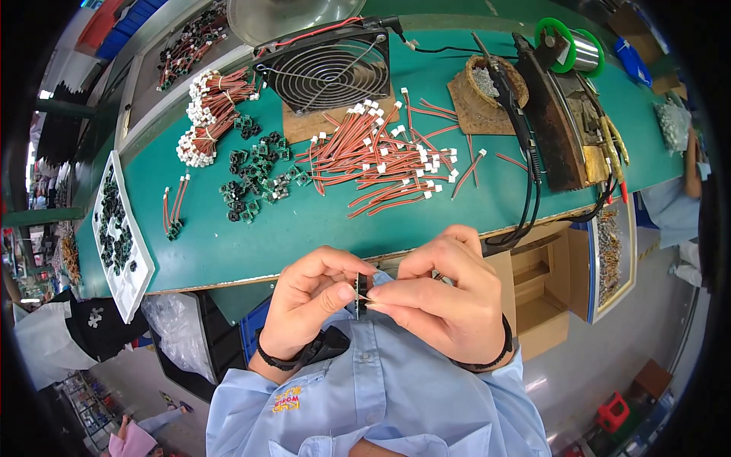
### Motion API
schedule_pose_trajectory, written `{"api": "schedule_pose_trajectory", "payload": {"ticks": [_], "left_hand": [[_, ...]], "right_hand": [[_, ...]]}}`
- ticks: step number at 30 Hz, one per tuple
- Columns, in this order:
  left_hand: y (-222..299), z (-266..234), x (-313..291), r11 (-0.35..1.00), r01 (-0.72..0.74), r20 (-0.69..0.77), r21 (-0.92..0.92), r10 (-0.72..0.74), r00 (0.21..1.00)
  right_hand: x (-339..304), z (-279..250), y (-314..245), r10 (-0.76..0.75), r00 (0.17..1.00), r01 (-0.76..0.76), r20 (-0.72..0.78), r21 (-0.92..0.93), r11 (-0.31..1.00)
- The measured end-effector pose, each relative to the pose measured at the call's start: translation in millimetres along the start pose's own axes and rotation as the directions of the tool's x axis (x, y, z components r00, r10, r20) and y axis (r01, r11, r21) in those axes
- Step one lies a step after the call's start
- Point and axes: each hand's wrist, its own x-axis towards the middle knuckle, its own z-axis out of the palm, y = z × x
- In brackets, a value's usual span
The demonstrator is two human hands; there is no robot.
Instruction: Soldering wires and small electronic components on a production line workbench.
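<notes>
Close to my chest, just off the table's front edge, my left hand (308, 301) is closed with thumb and fingers gripping a small dark circuit board (358, 293) by its edge. The board stands on edge, its black parts facing right. My right hand (457, 301) is closed in a pinch, thumb and forefinger touching the board's right side. Something thin and pale shows at those fingertips, too small to make out. Beyond my hands lie a loose heap of red-and-black wire leads (365, 156) with white connectors and a pile of small green circuit boards (255, 175).
Bundled leads (205, 114) lie at the back left, near a black fan (327, 72). A white tray (141, 282) of small dark parts sits at the left edge. On the right are a soldering iron's cable (533, 152), a solder spool (582, 49) and a cardboard box (544, 327).
</notes>
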Motion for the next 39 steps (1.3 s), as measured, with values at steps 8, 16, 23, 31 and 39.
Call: {"api": "schedule_pose_trajectory", "payload": {"ticks": [8, 16, 23, 31, 39], "left_hand": [[-5.1, -6.9, 0.2, 0.994, 0.039, 0.118, -0.105, -0.027, 0.993], [-7.5, -5.8, 0.6, 0.997, -0.039, 0.081, -0.070, 0.044, 0.996], [-7.1, -5.2, 1.0, 0.996, -0.035, 0.082, -0.078, 0.042, 0.996], [-6.6, -6.7, 1.3, 0.996, -0.076, 0.091, -0.039, 0.079, 0.993], [-1.7, -7.2, 2.8, 0.994, -0.104, 0.114, 0.015, 0.102, 0.988]], "right_hand": [[-0.8, -0.7, 0.8, 0.009, 1.000, -0.009, 0.002, 0.031, 0.999], [-4.4, 5.8, 4.5, 0.037, 0.999, -0.035, -0.024, 0.088, 0.996], [-4.5, 7.3, 5.9, 0.038, 0.999, -0.035, -0.030, 0.108, 0.994], [-5.5, 8.8, 5.9, 0.068, 0.997, -0.064, -0.023, 0.145, 0.987], [-4.1, 5.1, 6.1, 0.094, 0.995, -0.098, 0.037, 0.138, 0.986]]}}
